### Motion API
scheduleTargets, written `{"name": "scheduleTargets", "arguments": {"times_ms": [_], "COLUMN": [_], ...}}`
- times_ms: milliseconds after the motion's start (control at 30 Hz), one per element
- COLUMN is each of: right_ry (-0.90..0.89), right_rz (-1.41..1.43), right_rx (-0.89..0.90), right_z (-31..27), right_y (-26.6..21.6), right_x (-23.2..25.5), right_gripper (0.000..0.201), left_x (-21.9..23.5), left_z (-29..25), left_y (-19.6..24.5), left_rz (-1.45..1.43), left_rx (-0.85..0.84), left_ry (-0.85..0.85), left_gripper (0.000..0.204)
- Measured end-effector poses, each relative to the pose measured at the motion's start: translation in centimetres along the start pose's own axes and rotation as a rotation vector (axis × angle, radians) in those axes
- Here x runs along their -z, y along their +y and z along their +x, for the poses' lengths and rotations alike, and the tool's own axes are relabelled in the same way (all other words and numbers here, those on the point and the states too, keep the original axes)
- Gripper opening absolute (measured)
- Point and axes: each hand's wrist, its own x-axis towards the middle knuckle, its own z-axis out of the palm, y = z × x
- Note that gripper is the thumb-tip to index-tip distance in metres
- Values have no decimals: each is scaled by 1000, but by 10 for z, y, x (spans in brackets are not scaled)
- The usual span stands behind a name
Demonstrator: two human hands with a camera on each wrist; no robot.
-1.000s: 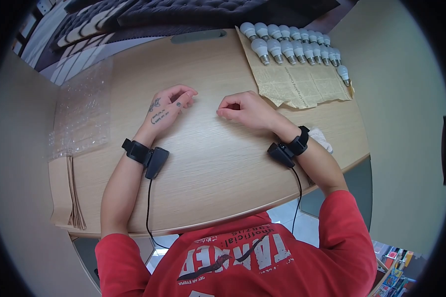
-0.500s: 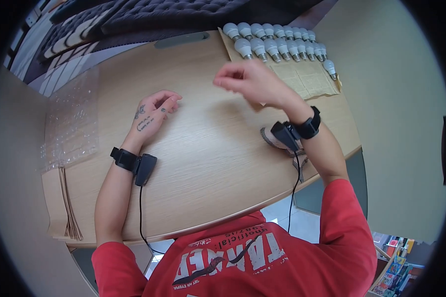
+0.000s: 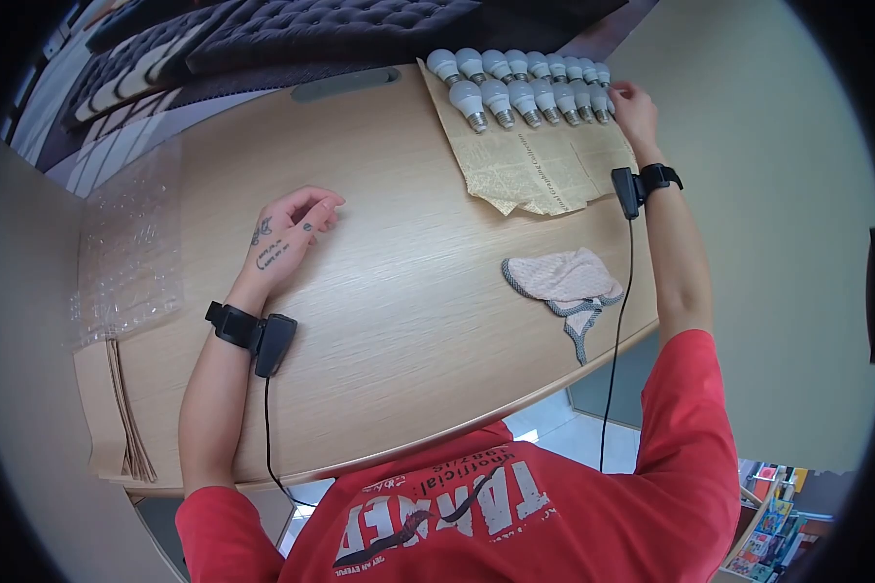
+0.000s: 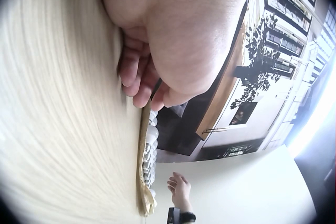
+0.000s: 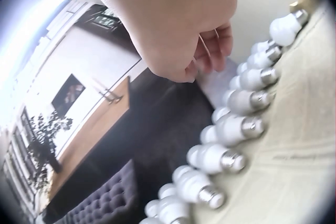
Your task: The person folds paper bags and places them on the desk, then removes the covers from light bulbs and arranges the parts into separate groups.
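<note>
White light bulbs (image 3: 521,101) with metal screw bases lie in two rows on a sheet of printed brown paper (image 3: 515,173) at the back right. My right hand (image 3: 636,117) hovers at the right end of these rows, fingers loosely bent and holding nothing. In the right wrist view, a single bulb (image 5: 285,28) lies apart past the row's end, beside the right hand (image 5: 178,29); in the head view that hand covers it. My left hand (image 3: 292,229) rests on the wooden table, fingers loosely curled around nothing.
A pink cloth (image 3: 564,277) with a grey edge lies near the table's front right. Clear bubble wrap (image 3: 131,243) and folded brown paper (image 3: 102,408) lie along the left side. A pale wall (image 3: 749,214) borders the table on the right.
My right hand has lifted from the table's middle and swung right to the end of the bulb rows, uncovering the pink cloth. The left hand stays resting on the table.
</note>
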Motion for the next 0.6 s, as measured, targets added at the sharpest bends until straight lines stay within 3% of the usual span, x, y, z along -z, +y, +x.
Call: {"name": "scheduleTargets", "arguments": {"times_ms": [267, 367, 600], "right_ry": [28, -74, -118], "right_rz": [-356, -457, -578], "right_rx": [-21, -47, -81], "right_z": [-3, -6, -4], "right_y": [88, 93, 108], "right_x": [1, 5, -10], "right_gripper": [44, 50, 51], "left_x": [-1, -2, -2], "left_z": [-1, 0, -1], "left_y": [4, 3, 5], "left_rz": [21, 16, 12], "left_rx": [26, 48, 79], "left_ry": [16, 25, 32], "left_gripper": [25, 25, 25]}}
